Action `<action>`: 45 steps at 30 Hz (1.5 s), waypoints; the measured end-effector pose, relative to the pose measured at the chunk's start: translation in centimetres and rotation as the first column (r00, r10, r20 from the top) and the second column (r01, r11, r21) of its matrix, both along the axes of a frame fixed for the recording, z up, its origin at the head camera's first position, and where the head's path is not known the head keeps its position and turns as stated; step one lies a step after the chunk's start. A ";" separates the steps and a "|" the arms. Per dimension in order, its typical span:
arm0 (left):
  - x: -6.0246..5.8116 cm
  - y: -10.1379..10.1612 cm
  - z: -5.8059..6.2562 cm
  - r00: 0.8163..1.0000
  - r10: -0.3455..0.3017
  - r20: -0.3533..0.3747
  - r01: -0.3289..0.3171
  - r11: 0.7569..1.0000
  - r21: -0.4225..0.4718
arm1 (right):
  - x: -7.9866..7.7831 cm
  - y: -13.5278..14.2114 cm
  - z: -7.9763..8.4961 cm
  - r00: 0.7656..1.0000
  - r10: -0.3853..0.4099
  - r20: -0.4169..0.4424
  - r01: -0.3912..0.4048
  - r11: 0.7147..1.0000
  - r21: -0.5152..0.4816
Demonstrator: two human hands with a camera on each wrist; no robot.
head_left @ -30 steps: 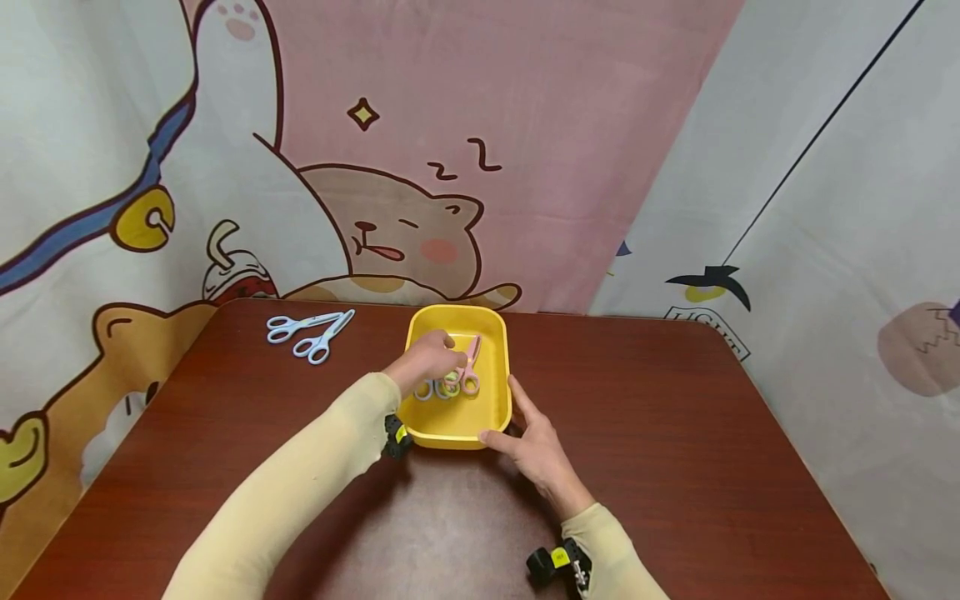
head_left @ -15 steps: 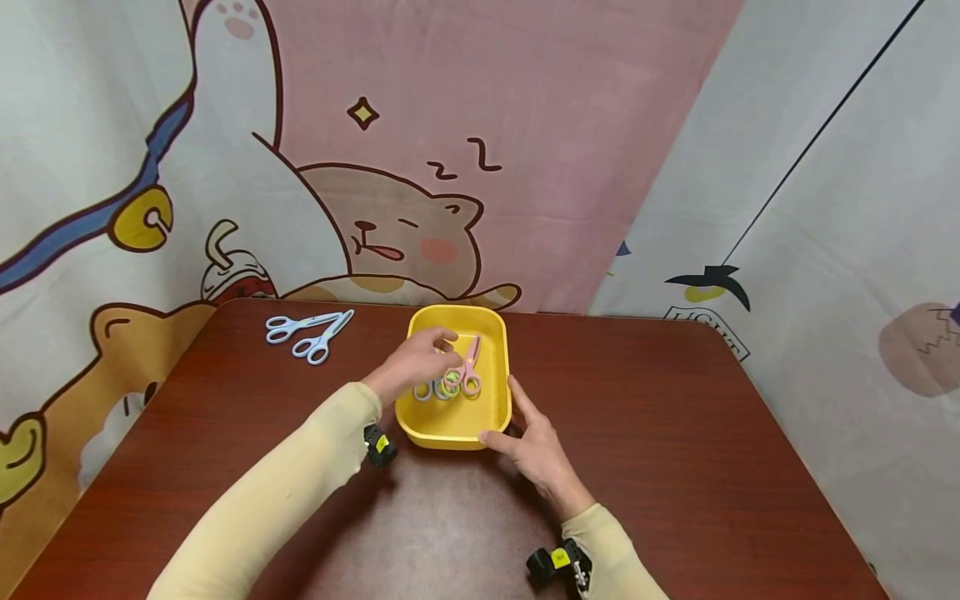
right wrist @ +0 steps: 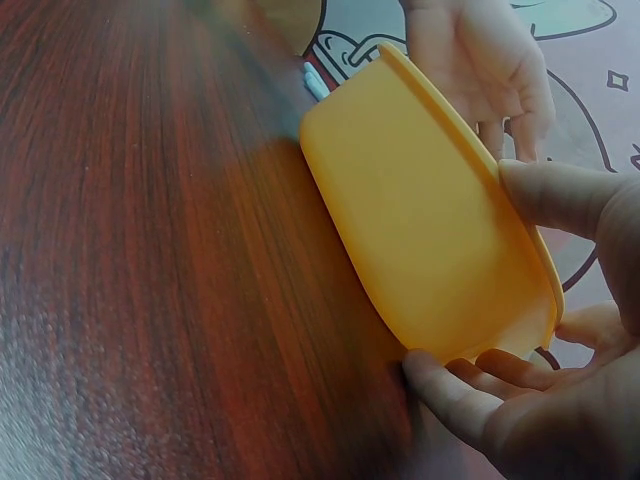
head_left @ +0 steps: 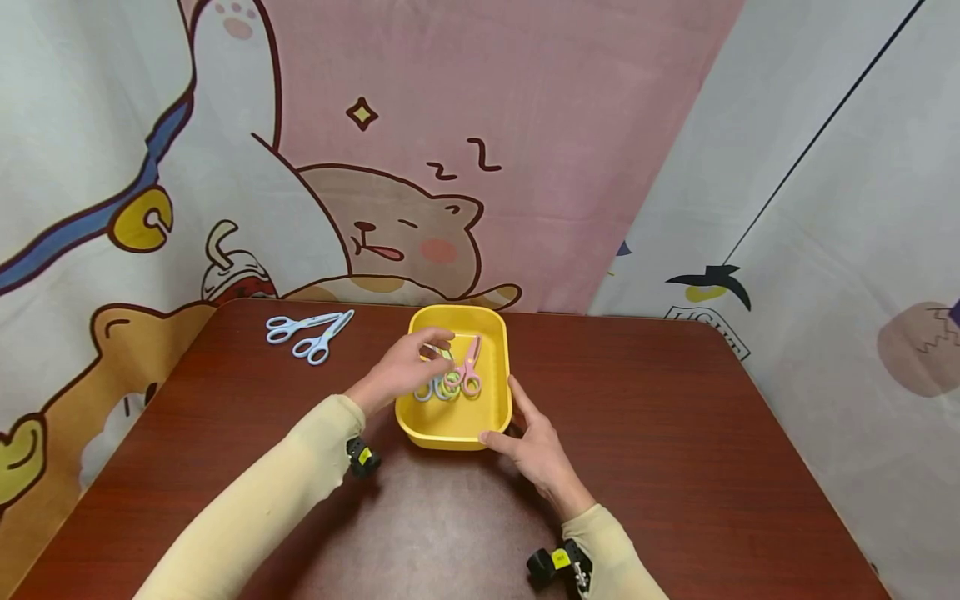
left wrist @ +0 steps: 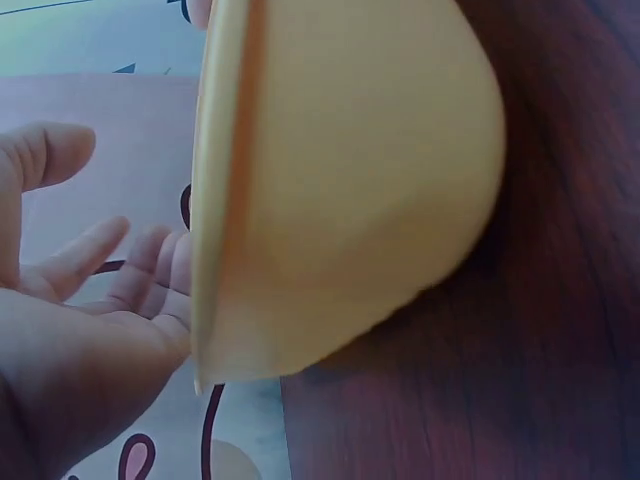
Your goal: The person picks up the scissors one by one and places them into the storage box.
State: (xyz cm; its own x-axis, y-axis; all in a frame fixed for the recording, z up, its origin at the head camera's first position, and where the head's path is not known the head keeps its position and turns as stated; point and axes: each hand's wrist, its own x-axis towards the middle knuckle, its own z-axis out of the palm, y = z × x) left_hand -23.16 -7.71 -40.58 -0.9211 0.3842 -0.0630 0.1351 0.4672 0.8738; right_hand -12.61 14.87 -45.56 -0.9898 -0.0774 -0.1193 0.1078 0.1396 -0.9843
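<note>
A yellow plastic bin [head_left: 487, 412] stands on the table with several scissors in it. Pink scissors [head_left: 471, 363] lie on top; beside them show handle loops of green scissors [head_left: 451, 385] and light-blue scissors [head_left: 424, 392], their blades partly hidden. Over the bin's left side hovers my left hand [head_left: 405, 364], fingers spread and loosely bent, holding nothing visible. My right hand [head_left: 538, 450] grips the bin's near right corner, thumb at the front rim and fingers along the right side. In the right wrist view the bin's outer wall [right wrist: 430, 220] sits between that thumb and fingers.
Two light-blue scissors, one farther left [head_left: 281, 329] and one nearer [head_left: 321, 344], lie at the table's back left. The dark red-brown table [head_left: 675, 433] ends at a cartoon-printed cloth [head_left: 570, 150]. Each wrist carries a small black camera [head_left: 363, 457].
My left hand has drawn back left and toward me from over the scissors, its fingers loosening. The scissors in the bin show more. My right hand and the bin stay put.
</note>
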 end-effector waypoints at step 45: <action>0.2 -7.7 -2.7 0.977 0.132 -0.169 -0.126 0.991 0.046 | 0.1 0.0 0.0 1.000 0.002 0.011 -0.002 1.000 -0.004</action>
State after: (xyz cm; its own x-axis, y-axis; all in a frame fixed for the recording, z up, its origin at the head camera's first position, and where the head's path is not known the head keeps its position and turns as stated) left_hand -22.95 -15.42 -43.24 -0.9590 0.2605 0.1117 0.2250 0.4601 0.8589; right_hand -12.50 14.86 -45.59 -0.9884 -0.0799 -0.1295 0.1179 0.1364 -0.9836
